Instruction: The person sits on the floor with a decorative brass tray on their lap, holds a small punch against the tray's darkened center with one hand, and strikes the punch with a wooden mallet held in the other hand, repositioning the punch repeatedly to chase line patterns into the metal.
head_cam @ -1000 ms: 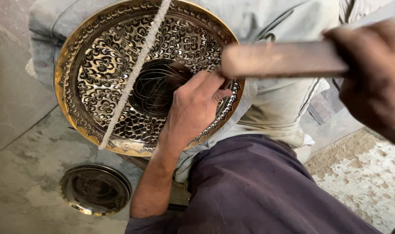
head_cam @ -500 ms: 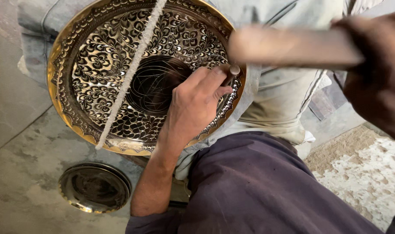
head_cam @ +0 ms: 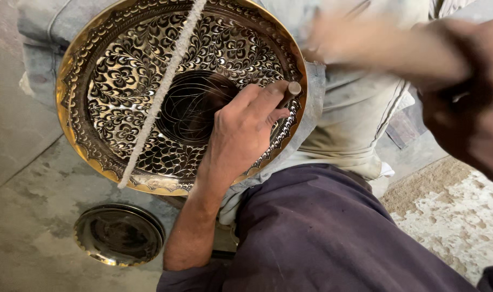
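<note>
While the large brass tray (head_cam: 122, 103) rested tilted on the person's lap, on a grey cloth (head_cam: 349, 119), its engraved floral face was turned up to the camera. It filled the upper left of the view, and its dark round centre (head_cam: 189, 105) had thin scratched lines. A white cord (head_cam: 160, 92) ran slanting across the tray from the top edge down to the lower left rim.

The left hand (head_cam: 246, 130) lay on the right part of the tray, and its fingers were closed around a small metal punch (head_cam: 294, 88), whose round top stood out above the fingers near the rim. Compared with half a second before, this hand and the punch had almost not moved, and the tray stayed in the same place.

The right hand (head_cam: 468, 103) was at the right edge of the view, clenched on the handle of a wooden mallet (head_cam: 376, 46). Before, the mallet was sharp and nearly level; now it was a pale blur with its head closer to the punch, so it was swinging. I cannot tell if it touched the punch.

Below the tray, a smaller dark round plate (head_cam: 119, 235) lay flat on the concrete floor (head_cam: 25, 227), well apart from the hands. The dark purple sleeve (head_cam: 322, 238) covered the lower middle.
</note>
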Motion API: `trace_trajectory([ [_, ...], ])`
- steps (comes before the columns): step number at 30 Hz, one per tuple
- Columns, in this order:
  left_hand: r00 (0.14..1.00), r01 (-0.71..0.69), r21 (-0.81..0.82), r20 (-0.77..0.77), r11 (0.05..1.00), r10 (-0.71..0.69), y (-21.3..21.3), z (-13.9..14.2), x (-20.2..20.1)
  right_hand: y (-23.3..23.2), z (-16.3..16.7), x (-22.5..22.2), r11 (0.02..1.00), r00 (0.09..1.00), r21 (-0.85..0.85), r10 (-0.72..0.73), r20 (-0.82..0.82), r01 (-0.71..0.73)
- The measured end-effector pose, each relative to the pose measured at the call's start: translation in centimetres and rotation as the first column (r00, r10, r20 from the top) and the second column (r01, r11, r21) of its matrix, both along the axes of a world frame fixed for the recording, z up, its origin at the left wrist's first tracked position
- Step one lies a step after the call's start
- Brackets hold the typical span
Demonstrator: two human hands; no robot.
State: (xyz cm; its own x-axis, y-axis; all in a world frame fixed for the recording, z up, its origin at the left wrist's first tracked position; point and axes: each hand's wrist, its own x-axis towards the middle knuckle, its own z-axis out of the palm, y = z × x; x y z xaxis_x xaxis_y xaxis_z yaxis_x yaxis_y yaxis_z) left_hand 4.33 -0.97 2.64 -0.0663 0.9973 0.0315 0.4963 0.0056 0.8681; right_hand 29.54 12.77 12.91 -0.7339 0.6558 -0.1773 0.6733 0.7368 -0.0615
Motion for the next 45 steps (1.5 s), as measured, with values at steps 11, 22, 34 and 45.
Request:
trace_trajectory([
  [11, 0.999, -0.002, -0.008, 0.039, 1.0, 0.002, -0.2, 0.5, -0.3, -0.6, -0.6, -0.6, 0.986, 0.988, -0.151, -0.085, -0.13, 0.065],
  [22, 0.998, -0.004, -0.014, 0.07, 1.0, 0.005, -0.4, 1.0, -0.6, -0.7, 0.7, -1.5, 0.945, 0.905, -0.141, -0.229, 0.357, 0.295],
  [34, 1.0, 0.004, -0.022, 0.009, 1.0, -0.004, -0.3, 1.7, -1.0, -0.7, 1.9, -1.5, 0.836, 0.864, -0.399, -0.472, -0.173, 0.377],
  [45, 0.944, -0.304, 0.083, 0.161, 0.949, 0.288, -2.2, 1.9, -0.2, 0.0, 1.7, -1.9, 0.997, 0.978, -0.044, -0.077, -0.192, 0.07],
])
